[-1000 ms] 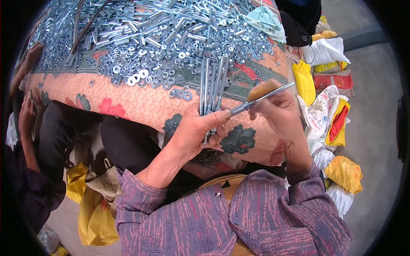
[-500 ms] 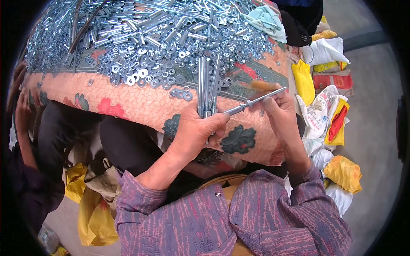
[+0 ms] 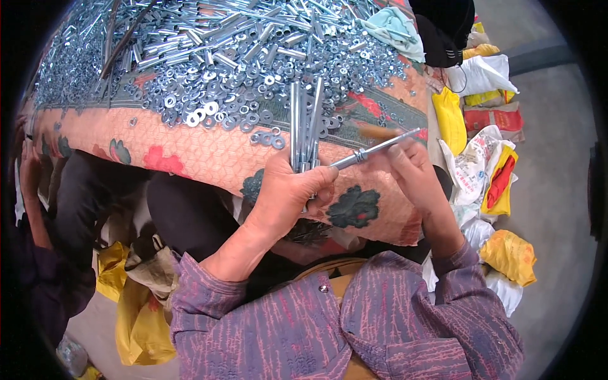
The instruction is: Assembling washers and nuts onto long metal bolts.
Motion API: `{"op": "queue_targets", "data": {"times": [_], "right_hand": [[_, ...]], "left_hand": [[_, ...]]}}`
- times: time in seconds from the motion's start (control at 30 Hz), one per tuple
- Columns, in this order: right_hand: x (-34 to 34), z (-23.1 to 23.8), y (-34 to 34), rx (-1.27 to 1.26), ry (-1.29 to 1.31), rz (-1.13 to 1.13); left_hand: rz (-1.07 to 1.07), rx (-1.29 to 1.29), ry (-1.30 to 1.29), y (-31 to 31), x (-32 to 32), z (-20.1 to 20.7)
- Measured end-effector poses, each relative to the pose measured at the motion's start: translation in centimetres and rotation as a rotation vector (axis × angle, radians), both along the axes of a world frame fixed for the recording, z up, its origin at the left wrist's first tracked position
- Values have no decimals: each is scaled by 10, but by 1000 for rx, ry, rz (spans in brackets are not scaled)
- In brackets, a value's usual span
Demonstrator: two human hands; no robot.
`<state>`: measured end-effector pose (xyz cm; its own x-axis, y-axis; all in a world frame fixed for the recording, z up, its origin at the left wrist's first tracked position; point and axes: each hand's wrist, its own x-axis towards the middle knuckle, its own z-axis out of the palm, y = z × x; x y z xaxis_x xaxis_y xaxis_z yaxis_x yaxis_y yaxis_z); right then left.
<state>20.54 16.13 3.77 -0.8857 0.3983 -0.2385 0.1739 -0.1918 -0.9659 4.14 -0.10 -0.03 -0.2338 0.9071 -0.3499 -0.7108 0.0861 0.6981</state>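
My left hand point(image 3: 285, 190) is closed around several shiny metal expansion bolts. Most of the bunch point(image 3: 305, 130) stands upright out of the fist. One bolt point(image 3: 377, 149) slants out to the right between thumb and forefinger, with a washer and what looks like a nut point(image 3: 360, 154) partway along it. At that bolt's outer end, my right hand point(image 3: 411, 166) curls its fingers behind the rod and lays its thumb against it. A blurred tan, finger-length shape point(image 3: 378, 132) lies just beyond the rod; whether it is a finger cover or a separate piece I cannot tell.
A heap of washers point(image 3: 209, 104), metal sleeves point(image 3: 253, 47) and rods covers the flowered cloth point(image 3: 126, 136) in front of me. A pale green rag point(image 3: 396, 31) lies at the heap's right. Bags point(image 3: 472, 164) line the floor at right. Another person's arm point(image 3: 31, 180) is at far left.
The slanted bolt and its washer have shifted slightly left, and the upright bolts lean a little differently. My right hand's fingers and the tan shape have moved slightly along the rod.
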Motion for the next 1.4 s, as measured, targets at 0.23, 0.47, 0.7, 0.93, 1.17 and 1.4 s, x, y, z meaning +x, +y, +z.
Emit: {"op": "queue_targets", "data": {"times": [0.23, 0.47, 0.7, 0.93, 1.17, 1.4], "right_hand": [[4, -4, 0, -22, 45, -19], [3, -9, -7, -27, 0, -74], [-15, -13, -32, -12, -93, -234], [0, -5, -46, -53, -38, -289], [-8, 9, -32, 571, -233, -8], [-63, -45, 4, 1492, -173, -195]], "left_hand": [[32, -8, -18, 2, 4, -1], [17, 38, 28, -1, 0, -5], [100, 91, 474, -1, 18, -14], [93, 105, 371, -2, 2, 3], [82, 94, -105, -1, -2, -4], [48, 35, -223, 4, -7, 8]]}}
